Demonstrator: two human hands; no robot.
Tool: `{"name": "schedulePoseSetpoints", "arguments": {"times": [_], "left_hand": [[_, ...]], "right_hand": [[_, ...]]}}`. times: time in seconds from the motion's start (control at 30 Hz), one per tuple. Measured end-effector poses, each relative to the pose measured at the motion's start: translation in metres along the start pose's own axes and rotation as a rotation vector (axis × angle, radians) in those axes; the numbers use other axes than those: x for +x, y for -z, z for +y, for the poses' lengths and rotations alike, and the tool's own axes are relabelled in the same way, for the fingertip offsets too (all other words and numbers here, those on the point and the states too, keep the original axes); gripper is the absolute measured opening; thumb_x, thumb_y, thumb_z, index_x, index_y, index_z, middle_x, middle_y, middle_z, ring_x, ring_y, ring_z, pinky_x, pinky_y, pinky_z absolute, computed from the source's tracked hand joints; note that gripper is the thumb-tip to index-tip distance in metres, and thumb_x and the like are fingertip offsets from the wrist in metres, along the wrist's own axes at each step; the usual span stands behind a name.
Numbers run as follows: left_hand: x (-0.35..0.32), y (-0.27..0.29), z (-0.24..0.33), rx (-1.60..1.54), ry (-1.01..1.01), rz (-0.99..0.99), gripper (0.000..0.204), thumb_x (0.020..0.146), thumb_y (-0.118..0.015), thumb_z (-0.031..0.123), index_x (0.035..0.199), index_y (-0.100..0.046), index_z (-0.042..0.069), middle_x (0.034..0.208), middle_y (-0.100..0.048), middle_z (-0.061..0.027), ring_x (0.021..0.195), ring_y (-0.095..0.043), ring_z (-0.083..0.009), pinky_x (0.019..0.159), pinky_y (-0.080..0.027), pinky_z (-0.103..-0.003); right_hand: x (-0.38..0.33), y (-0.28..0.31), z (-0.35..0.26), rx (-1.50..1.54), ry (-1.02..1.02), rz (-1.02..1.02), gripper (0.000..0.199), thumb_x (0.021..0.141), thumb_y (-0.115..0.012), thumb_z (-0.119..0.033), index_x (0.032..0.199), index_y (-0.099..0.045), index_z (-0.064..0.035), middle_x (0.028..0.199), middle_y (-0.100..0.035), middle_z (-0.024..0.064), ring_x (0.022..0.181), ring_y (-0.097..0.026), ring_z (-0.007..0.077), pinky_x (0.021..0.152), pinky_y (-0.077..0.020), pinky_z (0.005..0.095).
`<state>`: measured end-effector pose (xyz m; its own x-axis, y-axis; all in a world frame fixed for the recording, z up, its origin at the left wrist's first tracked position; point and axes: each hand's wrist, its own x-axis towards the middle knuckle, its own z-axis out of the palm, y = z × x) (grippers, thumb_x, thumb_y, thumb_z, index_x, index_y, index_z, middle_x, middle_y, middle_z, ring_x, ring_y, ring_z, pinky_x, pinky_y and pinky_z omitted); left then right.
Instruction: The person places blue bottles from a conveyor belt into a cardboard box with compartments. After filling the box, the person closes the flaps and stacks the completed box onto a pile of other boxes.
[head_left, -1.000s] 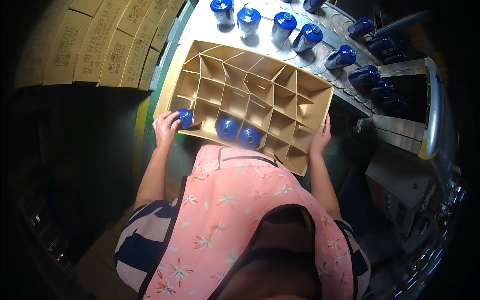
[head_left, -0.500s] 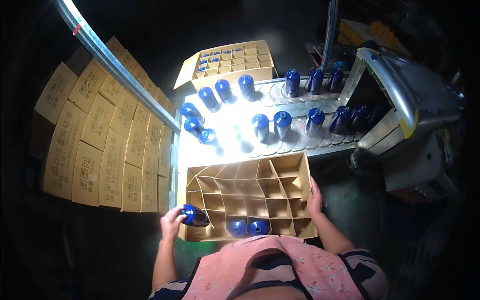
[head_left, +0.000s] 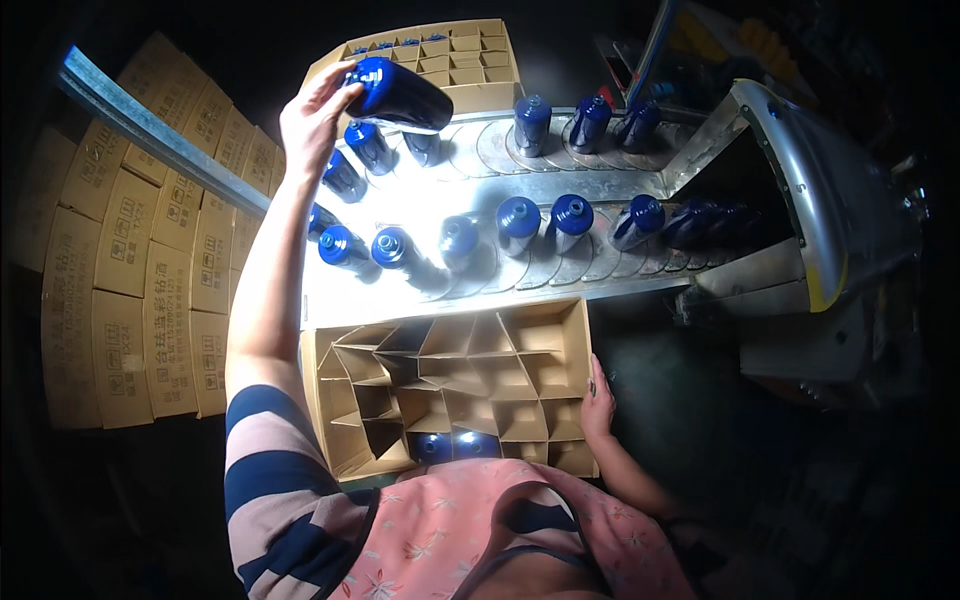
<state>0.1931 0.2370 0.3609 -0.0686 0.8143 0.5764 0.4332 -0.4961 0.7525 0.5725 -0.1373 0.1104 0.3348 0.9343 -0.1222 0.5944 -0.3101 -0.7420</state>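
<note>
My left hand [head_left: 312,115] is stretched far out over the bright metal conveyor [head_left: 480,215] and grips a dark blue bottle [head_left: 400,95] lying tilted sideways in the air. My right hand [head_left: 598,395] rests against the right wall of the open cardboard box [head_left: 450,385], which has a grid of dividers. Two blue bottle caps [head_left: 455,445] show in the box's near row. Several blue bottles [head_left: 520,218] stand on the conveyor beyond the box.
A second divided carton [head_left: 440,50] holding blue bottles stands at the far end of the conveyor. Sealed cardboard cartons [head_left: 150,290] are stacked on the left, behind a metal rail [head_left: 150,135]. A curved metal machine guard [head_left: 800,190] lies to the right.
My left hand left the box's left corner, reached forward over the conveyor and now holds a blue bottle up. The right hand stayed on the box's right side.
</note>
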Motion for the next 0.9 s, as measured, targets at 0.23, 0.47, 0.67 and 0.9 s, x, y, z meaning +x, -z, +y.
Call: {"name": "schedulePoseSetpoints", "arguments": {"times": [0.23, 0.47, 0.67, 0.9], "left_hand": [[0.073, -0.18, -0.18, 0.326, 0.162, -0.217, 0.038, 0.081, -0.074, 0.027, 0.113, -0.068, 0.009, 0.103, -0.071, -0.0101, 0.099, -0.068, -0.0207, 0.084, -0.051, -0.029], [0.067, -0.221, -0.274, 0.426, 0.313, -0.267, 0.04, 0.079, -0.074, 0.026, 0.117, -0.067, 0.015, 0.111, -0.069, -0.0095, 0.107, -0.064, -0.0284, 0.091, -0.049, -0.036], [0.025, -0.209, -0.185, -0.035, 0.093, -0.434, 0.032, 0.086, -0.069, 0.024, 0.117, -0.068, 0.015, 0.104, -0.071, -0.011, 0.095, -0.069, -0.0228, 0.082, -0.053, -0.03], [-0.08, -0.304, -0.071, 0.075, -0.163, -1.051, 0.047, 0.082, -0.071, 0.029, 0.126, -0.06, 0.015, 0.11, -0.067, -0.013, 0.105, -0.062, -0.0341, 0.092, -0.048, -0.042]], "right_hand": [[0.03, -0.014, -0.009, -0.077, -0.013, 0.001, 0.074, 0.077, -0.048, 0.013, 0.144, -0.044, -0.0203, 0.118, -0.061, 0.0228, 0.101, -0.064, 0.0358, 0.082, -0.0514, 0.0418], [0.044, -0.027, -0.005, -0.074, 0.101, 0.019, 0.069, 0.076, -0.047, 0.012, 0.143, -0.043, -0.0071, 0.125, -0.059, 0.0208, 0.109, -0.061, 0.0359, 0.088, -0.051, 0.0384], [0.046, -0.025, -0.002, -0.045, 0.06, -0.045, 0.054, 0.09, -0.045, 0.008, 0.142, -0.041, -0.0044, 0.135, -0.053, 0.02, 0.121, -0.055, 0.0351, 0.093, -0.0487, 0.0361], [0.037, -0.026, 0.002, -0.091, 0.034, 0.018, 0.066, 0.086, -0.055, 0.007, 0.144, -0.042, -0.021, 0.124, -0.06, 0.0183, 0.103, -0.064, 0.0363, 0.081, -0.0519, 0.0405]]}}
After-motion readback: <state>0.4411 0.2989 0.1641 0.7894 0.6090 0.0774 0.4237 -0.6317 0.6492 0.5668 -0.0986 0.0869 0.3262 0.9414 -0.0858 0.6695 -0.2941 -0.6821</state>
